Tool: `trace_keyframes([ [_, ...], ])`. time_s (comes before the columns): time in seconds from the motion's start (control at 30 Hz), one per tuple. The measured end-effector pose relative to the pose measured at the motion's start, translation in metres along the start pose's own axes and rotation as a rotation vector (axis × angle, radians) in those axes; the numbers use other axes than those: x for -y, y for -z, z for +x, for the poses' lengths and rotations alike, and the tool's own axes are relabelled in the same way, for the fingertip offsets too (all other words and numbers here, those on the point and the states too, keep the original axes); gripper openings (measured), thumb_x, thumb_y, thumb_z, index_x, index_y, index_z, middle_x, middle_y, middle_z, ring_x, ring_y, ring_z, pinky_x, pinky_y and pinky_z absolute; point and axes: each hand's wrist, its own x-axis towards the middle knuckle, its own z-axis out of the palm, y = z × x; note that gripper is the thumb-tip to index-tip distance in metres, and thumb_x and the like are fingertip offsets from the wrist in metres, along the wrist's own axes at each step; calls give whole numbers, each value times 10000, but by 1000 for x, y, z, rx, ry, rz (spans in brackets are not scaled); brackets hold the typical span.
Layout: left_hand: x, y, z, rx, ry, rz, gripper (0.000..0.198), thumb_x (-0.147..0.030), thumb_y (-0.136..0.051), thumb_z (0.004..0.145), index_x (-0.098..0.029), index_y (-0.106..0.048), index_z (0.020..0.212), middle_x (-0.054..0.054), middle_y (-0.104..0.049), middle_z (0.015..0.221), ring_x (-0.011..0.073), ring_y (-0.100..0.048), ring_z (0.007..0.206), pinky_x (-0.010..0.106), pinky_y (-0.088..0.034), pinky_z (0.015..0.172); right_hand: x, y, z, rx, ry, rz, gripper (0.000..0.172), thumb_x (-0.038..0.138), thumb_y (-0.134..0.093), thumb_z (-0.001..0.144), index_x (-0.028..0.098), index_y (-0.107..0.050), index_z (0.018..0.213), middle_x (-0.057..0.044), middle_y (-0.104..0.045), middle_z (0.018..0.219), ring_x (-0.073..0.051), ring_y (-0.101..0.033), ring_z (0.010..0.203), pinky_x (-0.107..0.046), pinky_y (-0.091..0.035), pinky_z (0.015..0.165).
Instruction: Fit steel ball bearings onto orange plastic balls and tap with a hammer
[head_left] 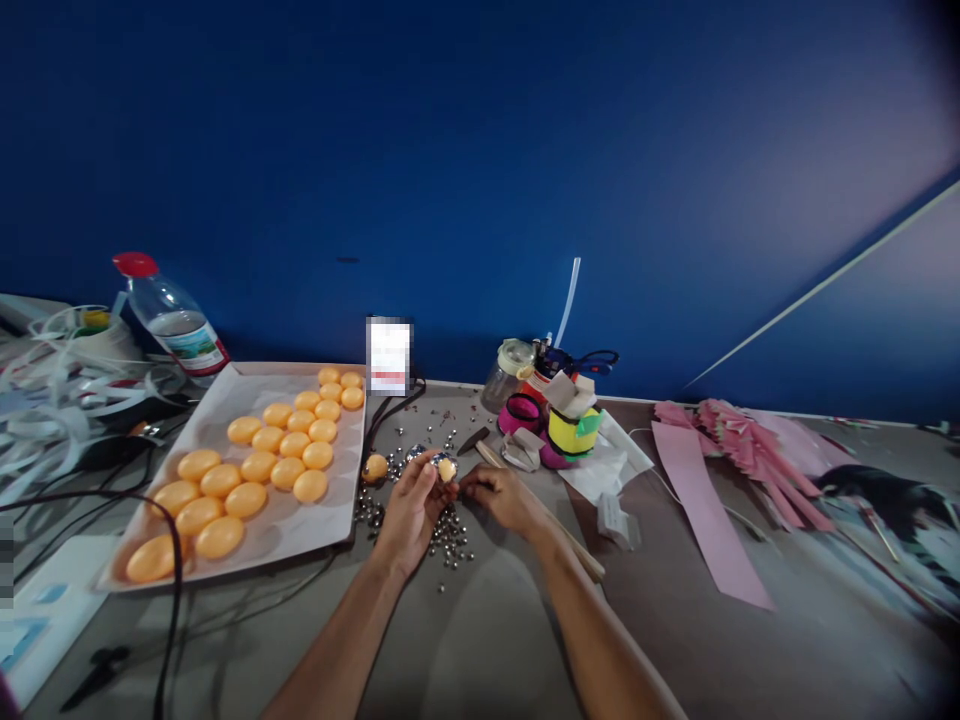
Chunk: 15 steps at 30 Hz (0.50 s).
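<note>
My left hand (409,515) is closed around a small orange ball (447,469) with shiny silver pieces on part of its surface. Close by on the right, my right hand (504,493) has its fingertips pinched together beside the ball; whatever they hold is too small to make out. Many loose silver beads (450,541) lie scattered on the table below and around my left hand. Another orange ball (375,467) rests just left of my left fingers. Behind and under my right hand lies a hammer with a wooden handle (574,550), partly covered by the hand.
On the left, a white tray (337,515) holds several rows of orange balls. A red-capped bottle (176,320) leans behind it, near tangled white strips (45,420). To the right are a jar (506,375), a yellow tape roll (571,432) and pink paper strips (709,510). A black cable (178,600) crosses the left front.
</note>
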Motion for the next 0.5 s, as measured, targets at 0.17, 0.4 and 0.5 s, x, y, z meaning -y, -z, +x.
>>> trace_keyframes([
  [0.17, -1, -2, -2, -13, 17, 27, 387, -322, -767, 646, -182, -634, 981, 0, -670, 775, 114, -621, 630, 241, -508, 640, 0, -4, 2, -157, -4, 241, 109, 247, -534, 749, 182, -621, 739, 22, -530, 599, -88, -439, 459, -222, -344, 457],
  [0.4, 3, 1, 0, 16, 5, 34, 364, -316, -749, 670, -174, -631, 984, 14, -665, 818, 114, -614, 679, 248, -513, 675, 11, -11, 1, -196, -21, 595, 158, 299, -661, 694, 185, -553, 713, 74, -470, 506, -59, -390, 399, -201, -289, 420],
  [0.5, 4, 3, 1, 52, 2, 36, 346, -323, -735, 686, -176, -630, 981, 20, -669, 845, 125, -620, 707, 257, -510, 692, 14, -11, 0, -130, -55, 711, 160, 306, -670, 693, 175, -591, 743, 46, -544, 571, -64, -455, 435, -203, -320, 447],
])
